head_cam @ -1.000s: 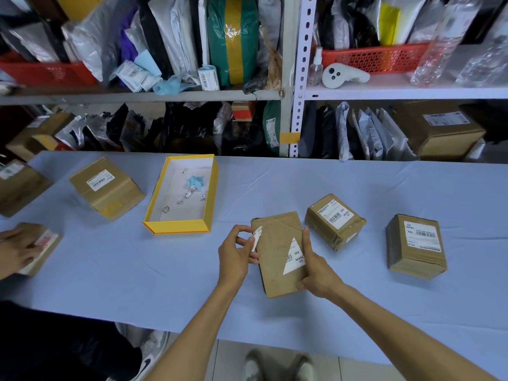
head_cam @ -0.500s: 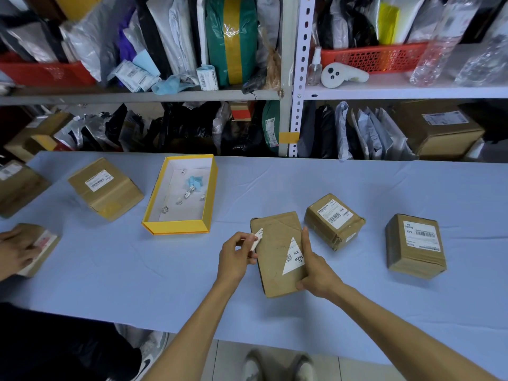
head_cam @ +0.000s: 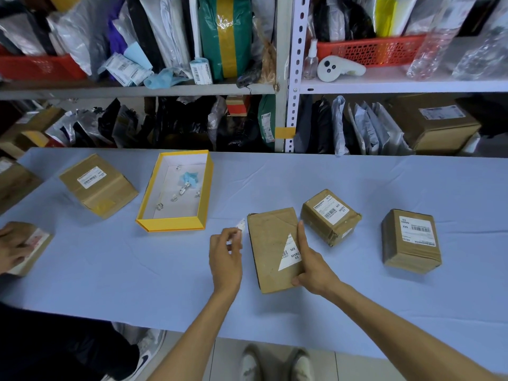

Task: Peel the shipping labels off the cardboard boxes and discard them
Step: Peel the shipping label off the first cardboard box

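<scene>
The left hand (head_cam: 225,254) pinched a small torn label scrap (head_cam: 241,224) just left of the cardboard box (head_cam: 270,237), which lay mid-table with its long axis running near to far. The right hand (head_cam: 312,266) gripped that box at its near right edge, forefinger laid along the side, touching a triangular label remnant (head_cam: 288,254) not yet peeled. The yellow tray (head_cam: 170,225) lay far-left of the scrap, nearer the left hand, so discarding there would likely fall to that hand.
</scene>
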The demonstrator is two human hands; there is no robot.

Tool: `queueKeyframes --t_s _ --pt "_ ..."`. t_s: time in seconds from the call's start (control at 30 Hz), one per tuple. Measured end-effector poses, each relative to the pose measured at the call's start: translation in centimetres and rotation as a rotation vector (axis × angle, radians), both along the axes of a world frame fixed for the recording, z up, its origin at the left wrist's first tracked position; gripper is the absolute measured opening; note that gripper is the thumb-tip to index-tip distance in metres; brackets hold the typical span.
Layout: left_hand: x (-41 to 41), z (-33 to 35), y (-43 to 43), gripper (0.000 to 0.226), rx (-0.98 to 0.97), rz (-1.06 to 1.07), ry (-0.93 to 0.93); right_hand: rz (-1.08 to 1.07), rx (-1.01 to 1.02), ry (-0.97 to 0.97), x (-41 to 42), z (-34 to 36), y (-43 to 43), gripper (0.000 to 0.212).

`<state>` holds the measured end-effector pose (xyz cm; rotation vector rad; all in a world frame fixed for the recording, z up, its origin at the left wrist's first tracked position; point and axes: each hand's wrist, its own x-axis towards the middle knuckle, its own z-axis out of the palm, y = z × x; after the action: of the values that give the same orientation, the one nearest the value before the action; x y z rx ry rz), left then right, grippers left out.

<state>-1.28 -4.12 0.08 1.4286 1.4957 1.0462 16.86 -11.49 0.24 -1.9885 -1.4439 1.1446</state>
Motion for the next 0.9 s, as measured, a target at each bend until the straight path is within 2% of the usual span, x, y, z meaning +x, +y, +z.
queueKeyframes --t_s 0.13,0.33,0.47,0.57,0.67,0.77,0.9 --pt "1.1 -0.6 -1.0 0.011 -0.084 -0.161 0.068 0.004 0.011 0.019 -0.2 0.1 0.1 0.13" --pt "2.9 -0.3 -0.8 0.005 -0.113 -0.076 0.049 -0.142 -0.001 0.061 -0.3 -0.2 -0.5 0.138" --pt "3.5 -0.6 -0.7 0.02 -0.058 -0.217 0.047 -0.123 0.017 0.078 -0.2 -0.1 -0.9 0.14" --pt "3.4 -1.0 -0.8 0.023 -0.031 -0.303 0.091 -0.101 0.0 0.078 0.0 -0.1 -0.9 0.138" --pt "3.6 -1.1 -0.7 0.019 -0.017 -0.289 0.064 -0.13 -0.073 0.141 0.3 -0.1 -0.9 0.134" --pt "4.2 -0.7 -0.6 0.018 -0.088 -0.281 0.057 -0.128 -0.1 0.149 0.5 -0.1 -0.8 0.126" --pt "4.5 -0.3 -0.7 0.022 -0.152 -0.376 0.111 -0.096 -0.09 0.12 0.6 -0.3 -0.7 0.126"
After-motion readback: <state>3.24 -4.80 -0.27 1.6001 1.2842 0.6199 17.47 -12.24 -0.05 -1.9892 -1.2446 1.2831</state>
